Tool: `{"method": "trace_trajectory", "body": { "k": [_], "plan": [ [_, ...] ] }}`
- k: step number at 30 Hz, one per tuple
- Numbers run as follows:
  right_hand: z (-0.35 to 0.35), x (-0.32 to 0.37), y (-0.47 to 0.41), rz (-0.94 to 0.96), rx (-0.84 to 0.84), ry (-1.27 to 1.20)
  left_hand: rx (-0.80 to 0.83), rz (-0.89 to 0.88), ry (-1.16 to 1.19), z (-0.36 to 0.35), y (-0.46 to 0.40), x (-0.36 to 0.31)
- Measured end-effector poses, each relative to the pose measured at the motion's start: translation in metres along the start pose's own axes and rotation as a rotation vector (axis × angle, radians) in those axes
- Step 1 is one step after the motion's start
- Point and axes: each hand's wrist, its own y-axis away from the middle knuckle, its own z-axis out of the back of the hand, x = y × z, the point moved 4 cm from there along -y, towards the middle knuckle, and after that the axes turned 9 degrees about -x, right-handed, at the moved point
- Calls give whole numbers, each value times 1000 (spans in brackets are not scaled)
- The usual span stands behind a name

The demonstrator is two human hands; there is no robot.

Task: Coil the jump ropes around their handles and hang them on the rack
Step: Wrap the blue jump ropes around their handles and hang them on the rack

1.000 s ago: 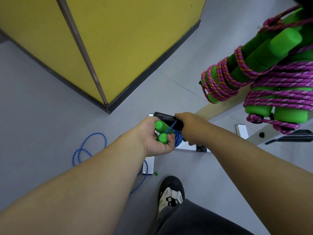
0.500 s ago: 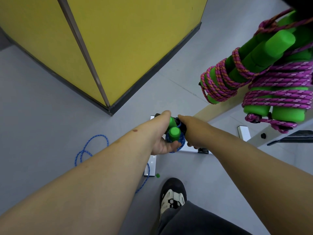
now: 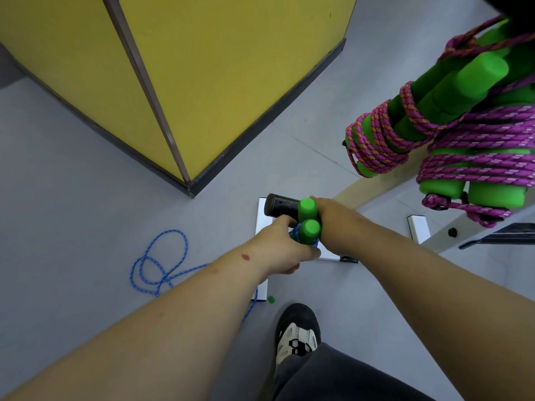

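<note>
A blue rope (image 3: 157, 266) lies looped on the floor (image 3: 86, 198) at 9 o'clock of the hands. The left hand (image 3: 282, 247) and right hand (image 3: 333, 224) close together around two green handles (image 3: 309, 224), rope wound beneath. Coiled purple ropes (image 3: 451, 143) hang on the rack (image 3: 373, 188) at 2 o'clock.

A gym or sports-hall storage corner, by the look of it.
Smooth grey floor (image 3: 86, 198) underfoot, a big yellow padded block (image 3: 231, 68) with dark trim along its base, and at the right a pale wooden rack (image 3: 373, 189) loaded with green foam-handled jump ropes (image 3: 451, 91) wound in purple cord. A loose blue rope (image 3: 157, 263) lies looped on the floor beside a sneaker (image 3: 298, 334).
</note>
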Motion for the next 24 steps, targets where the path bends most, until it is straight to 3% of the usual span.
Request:
{"method": "trace_trajectory", "body": {
  "k": [3, 9, 24],
  "plan": [
    [2, -1, 5, 2, -6, 45, -114, 7, -39, -3, -6, 12],
    [3, -1, 9, -5, -18, 60, -137, 147, 164, -20, -12, 32],
    [8, 1, 15, 17, -74, 29, -229, 54, 86, -30, -24, 38]
  ]
}}
